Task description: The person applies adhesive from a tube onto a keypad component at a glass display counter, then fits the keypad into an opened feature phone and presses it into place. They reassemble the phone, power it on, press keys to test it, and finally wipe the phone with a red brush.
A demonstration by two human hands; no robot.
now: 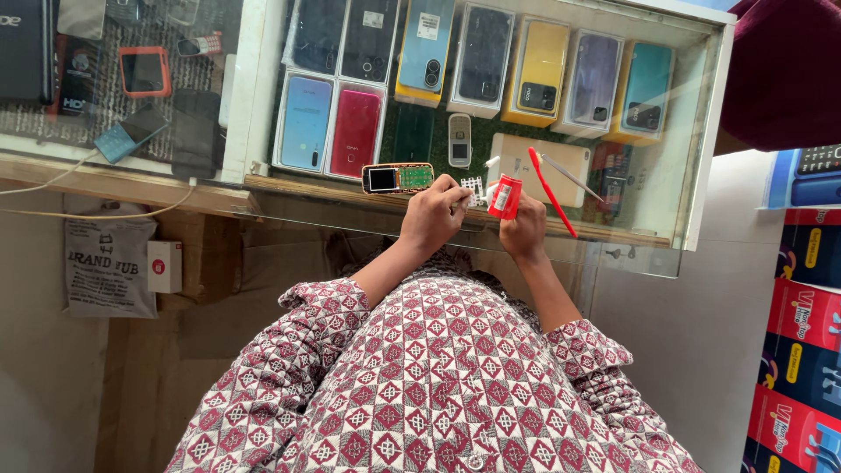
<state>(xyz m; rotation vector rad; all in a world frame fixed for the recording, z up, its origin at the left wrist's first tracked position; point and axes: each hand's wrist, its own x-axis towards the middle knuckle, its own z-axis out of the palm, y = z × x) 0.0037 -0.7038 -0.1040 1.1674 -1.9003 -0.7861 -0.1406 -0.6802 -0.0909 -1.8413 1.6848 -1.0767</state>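
Head view. Two hands are working above the front edge of a glass-topped desk [613,254]. The left hand [432,217] is curling its fingers [451,188] together around a small white keypad piece [473,187]; only the piece's right part is showing past the knuckles. The right hand [523,229] is clamping its fingers on one small red bottle [505,196], which is standing just beside the keypad piece, over the desk edge. Whether bottle and keypad piece are touching cannot be told.

One opened handset [399,178], with its green circuit board exposed, is lying on the glass just left of the left hand. One red tool [552,203] and one thin grey tool [569,175] are lying slantwise on the glass, near the right hand.

Under the glass, nine boxed phones are lying in two rows: seven in the far row, including one yellow box [540,70], and two nearer, one of them holding a red phone [355,131]. One small grey handset [459,140] and one beige box [543,158] are lying below them; the beige box is partly covered by the tools.

Both forearms are emerging from patterned red-and-white sleeves [420,377], which are filling the lower frame and hiding the desk front. Stacked red-and-blue cartons [802,333] are being cut off by the right edge.
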